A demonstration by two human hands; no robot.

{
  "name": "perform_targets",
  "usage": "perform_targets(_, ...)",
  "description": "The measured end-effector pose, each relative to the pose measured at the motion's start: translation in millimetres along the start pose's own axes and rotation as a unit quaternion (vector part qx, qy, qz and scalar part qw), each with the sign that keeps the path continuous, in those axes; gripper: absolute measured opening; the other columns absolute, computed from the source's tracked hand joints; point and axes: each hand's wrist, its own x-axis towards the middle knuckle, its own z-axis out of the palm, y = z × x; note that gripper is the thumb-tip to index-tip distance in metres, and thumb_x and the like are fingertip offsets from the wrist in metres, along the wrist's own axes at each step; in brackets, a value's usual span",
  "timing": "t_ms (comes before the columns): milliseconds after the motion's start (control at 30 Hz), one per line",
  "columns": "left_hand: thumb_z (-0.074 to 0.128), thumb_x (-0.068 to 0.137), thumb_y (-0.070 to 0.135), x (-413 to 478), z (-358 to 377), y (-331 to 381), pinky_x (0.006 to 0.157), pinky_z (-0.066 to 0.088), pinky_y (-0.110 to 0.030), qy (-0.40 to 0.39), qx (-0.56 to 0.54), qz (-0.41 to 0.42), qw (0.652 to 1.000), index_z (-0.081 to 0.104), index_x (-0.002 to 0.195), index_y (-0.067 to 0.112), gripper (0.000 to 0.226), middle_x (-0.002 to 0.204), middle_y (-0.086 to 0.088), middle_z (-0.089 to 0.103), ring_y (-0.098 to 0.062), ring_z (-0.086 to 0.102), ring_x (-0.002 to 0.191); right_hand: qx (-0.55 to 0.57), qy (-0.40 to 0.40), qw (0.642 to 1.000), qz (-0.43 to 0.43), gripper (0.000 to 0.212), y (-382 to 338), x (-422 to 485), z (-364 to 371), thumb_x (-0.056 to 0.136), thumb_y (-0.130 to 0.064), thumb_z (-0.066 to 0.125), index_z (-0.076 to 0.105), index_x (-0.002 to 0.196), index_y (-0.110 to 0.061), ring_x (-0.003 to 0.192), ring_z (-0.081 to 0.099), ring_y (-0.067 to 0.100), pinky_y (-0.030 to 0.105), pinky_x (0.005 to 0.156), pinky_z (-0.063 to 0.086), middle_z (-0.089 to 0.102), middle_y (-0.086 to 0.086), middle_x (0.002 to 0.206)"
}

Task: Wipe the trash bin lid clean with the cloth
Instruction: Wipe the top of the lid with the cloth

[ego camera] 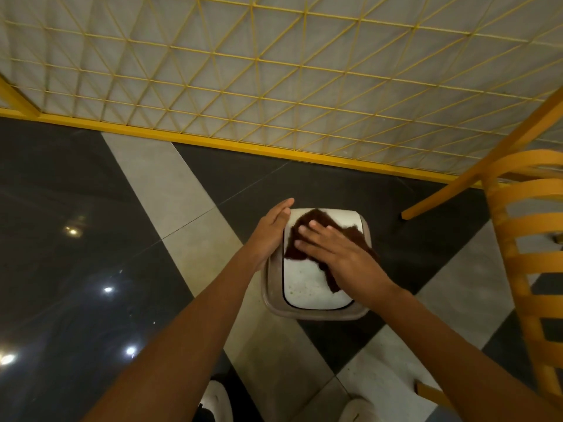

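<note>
— Fingers (316,231) of the right hand (338,254) are spread flat, not curled, pressing the dark brown fuzzy cloth (307,222) down onto the white, rounded-rectangle swing lid (307,284) of the grey-brown plastic trash bin (274,296). Nothing is pinched; the palm and fingers simply pin the cloth.

— And the left hand (272,229)?

— Open too, fingers straight and together, laid along the bin's rim on the side away from the right hand's thumb. I'd say it steadies the bin; it grasps nothing.

— Where does the cloth sit against those fingers?

— Directly under them. It spills out beyond the fingertips toward the far edge of the lid, and a tail trails back beneath the wrist.

— How much is done?

— Wiping looks under way, not finished. On the wrist side of the fingers, the near part of the lid lies bare and carries pale specks and a smudge close to its near edge. The part beneath the cloth is hidden, so I can't tell its state.

— So what's left?

— By my reckoning, the near stretch behind the palm, and probably the rim.
</note>
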Motion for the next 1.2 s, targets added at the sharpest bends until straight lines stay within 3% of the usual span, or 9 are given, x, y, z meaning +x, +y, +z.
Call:
perform_targets(133,0.035,0.098,0.034,1,1,-2,0.111,0.032,-0.042,0.005,0.004,-0.015,1.000,0.041,0.135,0.032,0.037,0.144,0.003,0.040,-0.015,0.040,0.130,0.075,0.062,0.979,0.177,0.068,-6,2,-9,0.088,-0.012,0.057,0.021,0.144,-0.026,0.142,-0.002,0.008,0.029,0.115,-0.009,0.013,-0.004,0.156)
perform_targets(267,0.036,0.098,0.032,1,2,-3,0.111,0.033,-0.042,0.012,0.001,0.000,1.000,0.043,0.134,0.028,0.037,0.142,0.000,0.044,-0.016,0.043,0.128,0.007,-0.041,0.998,0.050,0.090,-12,1,1,0.077,-0.013,0.069,0.010,0.144,-0.026,0.140,-0.013,0.011,0.033,0.111,-0.015,0.000,-0.006,0.154)
perform_targets(333,0.036,0.098,0.033,0,2,-3,0.111,0.033,-0.042,0.015,0.009,0.001,1.000,0.043,0.134,0.029,0.037,0.141,0.001,0.044,-0.015,0.043,0.128,0.008,-0.024,0.999,0.047,0.085,-1,-5,0,0.081,-0.014,0.066,0.010,0.142,-0.031,0.142,-0.008,0.009,0.034,0.116,-0.008,0.003,-0.009,0.154)
perform_targets(433,0.033,0.099,0.034,1,2,-4,0.112,0.030,-0.040,0.017,0.034,0.001,0.999,0.041,0.136,0.030,0.038,0.144,0.004,0.040,-0.013,0.038,0.130,0.107,0.099,0.968,0.205,0.064,2,-6,-8,0.089,-0.010,0.055,0.026,0.142,-0.029,0.142,0.003,0.008,0.027,0.116,-0.003,0.019,-0.004,0.154)
perform_targets(500,0.032,0.099,0.035,1,2,-6,0.112,0.031,-0.040,0.018,0.038,0.001,0.999,0.041,0.135,0.031,0.038,0.144,0.004,0.040,-0.014,0.038,0.130,0.101,0.098,0.951,0.276,0.065,-7,0,-7,0.088,-0.010,0.055,0.025,0.144,-0.026,0.144,0.003,0.013,0.032,0.115,-0.003,0.015,-0.003,0.155)
perform_targets(700,0.032,0.100,0.028,0,5,-1,0.110,0.031,-0.031,0.033,0.026,0.010,0.999,0.044,0.135,0.024,0.037,0.141,0.000,0.043,-0.013,0.040,0.129,0.031,0.007,0.991,0.133,0.075,-20,17,0,0.086,-0.017,0.059,0.015,0.146,-0.029,0.143,-0.006,0.009,0.028,0.111,-0.013,0.007,-0.005,0.157)
perform_targets(867,0.031,0.099,0.034,0,3,-3,0.111,0.030,-0.035,0.033,0.043,-0.001,0.999,0.041,0.136,0.030,0.038,0.144,0.004,0.039,-0.014,0.038,0.129,0.086,0.069,0.941,0.320,0.062,0,27,-12,0.087,-0.011,0.058,0.032,0.141,-0.024,0.141,0.020,0.019,0.038,0.119,0.012,0.030,0.000,0.151)
perform_targets(1100,0.031,0.100,0.030,-2,5,0,0.105,0.033,-0.026,0.034,0.019,0.001,0.999,0.043,0.134,0.027,0.037,0.140,0.001,0.044,-0.011,0.043,0.124,0.072,-0.023,0.983,0.166,0.073,-14,45,-13,0.081,-0.010,0.065,0.028,0.143,-0.024,0.143,0.015,0.017,0.030,0.116,0.005,0.023,-0.001,0.154)
perform_targets(1200,0.032,0.099,0.033,0,4,-4,0.110,0.030,-0.031,0.036,0.045,0.007,0.998,0.041,0.135,0.029,0.037,0.143,0.003,0.041,-0.012,0.039,0.129,0.126,0.035,0.963,0.234,0.055,8,31,-20,0.087,-0.002,0.053,0.041,0.138,-0.021,0.134,0.035,0.019,0.023,0.110,0.023,0.038,0.003,0.146)
